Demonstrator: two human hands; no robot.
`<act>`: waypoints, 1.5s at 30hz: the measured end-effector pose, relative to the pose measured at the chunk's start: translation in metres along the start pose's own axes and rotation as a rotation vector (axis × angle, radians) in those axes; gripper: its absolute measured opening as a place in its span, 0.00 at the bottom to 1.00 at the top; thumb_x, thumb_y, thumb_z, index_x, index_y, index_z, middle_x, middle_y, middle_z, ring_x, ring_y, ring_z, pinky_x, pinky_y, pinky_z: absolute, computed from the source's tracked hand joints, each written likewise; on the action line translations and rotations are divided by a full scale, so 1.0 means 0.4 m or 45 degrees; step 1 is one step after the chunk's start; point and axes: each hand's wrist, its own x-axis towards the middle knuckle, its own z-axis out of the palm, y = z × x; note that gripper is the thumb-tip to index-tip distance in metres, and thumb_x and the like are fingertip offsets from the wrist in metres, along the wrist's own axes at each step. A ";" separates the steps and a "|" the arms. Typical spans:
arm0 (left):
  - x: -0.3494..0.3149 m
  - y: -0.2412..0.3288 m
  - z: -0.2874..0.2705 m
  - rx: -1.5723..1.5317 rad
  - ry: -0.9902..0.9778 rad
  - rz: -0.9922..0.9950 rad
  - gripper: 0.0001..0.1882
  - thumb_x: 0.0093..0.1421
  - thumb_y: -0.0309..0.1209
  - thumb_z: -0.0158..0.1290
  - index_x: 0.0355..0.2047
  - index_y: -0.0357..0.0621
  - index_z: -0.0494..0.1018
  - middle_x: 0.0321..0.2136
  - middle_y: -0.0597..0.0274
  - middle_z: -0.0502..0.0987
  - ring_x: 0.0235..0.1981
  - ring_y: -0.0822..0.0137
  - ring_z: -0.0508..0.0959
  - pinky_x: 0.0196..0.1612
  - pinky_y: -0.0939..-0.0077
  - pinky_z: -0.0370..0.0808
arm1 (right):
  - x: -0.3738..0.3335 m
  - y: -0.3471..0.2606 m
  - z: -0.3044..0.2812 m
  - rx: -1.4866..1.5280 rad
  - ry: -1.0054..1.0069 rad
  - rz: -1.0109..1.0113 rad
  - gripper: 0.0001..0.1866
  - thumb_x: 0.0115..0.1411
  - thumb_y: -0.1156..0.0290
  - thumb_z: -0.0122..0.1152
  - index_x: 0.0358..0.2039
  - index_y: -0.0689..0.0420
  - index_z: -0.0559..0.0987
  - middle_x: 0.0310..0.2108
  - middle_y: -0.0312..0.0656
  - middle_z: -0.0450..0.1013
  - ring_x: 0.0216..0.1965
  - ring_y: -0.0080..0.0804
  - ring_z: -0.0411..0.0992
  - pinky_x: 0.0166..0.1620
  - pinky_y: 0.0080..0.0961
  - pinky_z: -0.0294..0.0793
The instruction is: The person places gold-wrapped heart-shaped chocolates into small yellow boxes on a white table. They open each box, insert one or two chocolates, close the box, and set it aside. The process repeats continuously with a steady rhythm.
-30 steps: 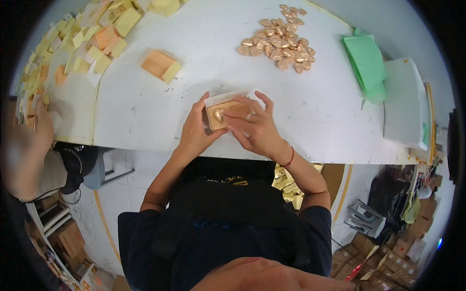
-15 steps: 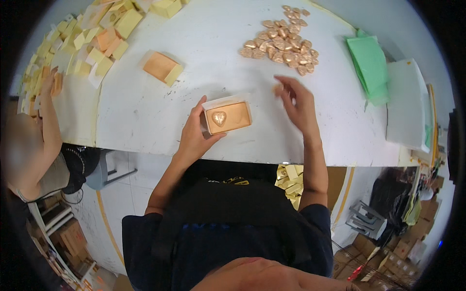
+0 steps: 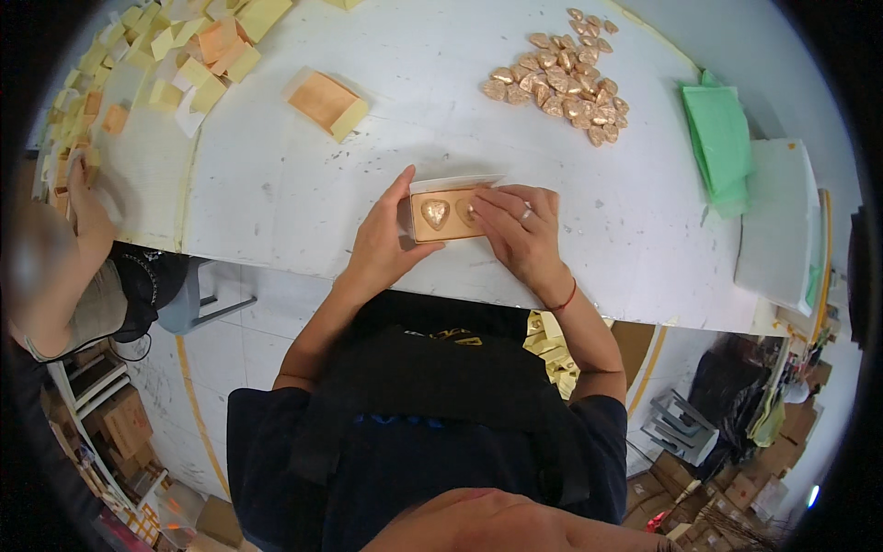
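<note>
A small box (image 3: 449,234) with a copper-coloured insert and a raised white flap lies before me on the white table. My left hand (image 3: 379,237) grips its left end, thumb along the near side and fingers behind. One gold-foiled heart-shaped chocolate (image 3: 435,213) sits in the left hollow. Over the right hollow, the bent fingers of my right hand (image 3: 521,230) rest on a second heart-shaped chocolate (image 3: 464,212), hiding most of it. Farther off at the right lies a pile of the same foil-wrapped hearts (image 3: 561,78).
Another open box (image 3: 324,103) lies beyond my left hand. Heaped yellow and orange boxes (image 3: 189,78) fill the far left, where a co-worker's hand (image 3: 81,184) reaches. Green sheets (image 3: 716,143) and a white slab (image 3: 780,225) stand right. Yellow pieces (image 3: 550,354) show below the table edge.
My right hand has come left and nearer, from beside the pile to the box. A second heart now shows in the right hollow, under its fingers. My left hand still holds the box.
</note>
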 end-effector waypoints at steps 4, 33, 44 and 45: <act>0.000 -0.002 -0.001 0.003 0.000 0.011 0.57 0.44 0.29 0.73 0.69 0.39 0.50 0.61 0.47 0.65 0.58 0.50 0.70 0.60 0.62 0.69 | -0.019 -0.007 -0.005 -0.159 -0.091 0.037 0.18 0.50 0.74 0.68 0.44 0.48 0.83 0.48 0.30 0.76 0.57 0.37 0.67 0.57 0.42 0.60; 0.027 -0.011 0.015 -0.304 0.061 0.147 0.23 0.54 0.13 0.52 0.48 0.47 0.80 0.53 0.57 0.77 0.54 0.61 0.75 0.50 0.72 0.76 | -0.045 0.024 0.037 1.061 -0.217 0.268 0.28 0.49 0.78 0.72 0.53 0.48 0.80 0.59 0.40 0.70 0.61 0.48 0.65 0.61 0.39 0.69; 0.027 -0.033 -0.053 -0.147 -0.172 0.441 0.19 0.51 0.22 0.65 0.45 0.46 0.81 0.55 0.58 0.76 0.61 0.51 0.72 0.55 0.64 0.77 | -0.067 0.021 0.051 0.434 -0.117 -0.039 0.27 0.49 0.72 0.73 0.52 0.49 0.80 0.57 0.34 0.72 0.61 0.43 0.66 0.63 0.45 0.69; 0.026 -0.043 -0.052 -0.135 -0.165 0.485 0.18 0.50 0.23 0.67 0.43 0.46 0.82 0.54 0.59 0.77 0.60 0.51 0.72 0.55 0.64 0.78 | -0.067 0.020 0.048 0.423 -0.117 -0.045 0.27 0.48 0.72 0.73 0.52 0.49 0.80 0.57 0.33 0.72 0.60 0.42 0.66 0.64 0.45 0.69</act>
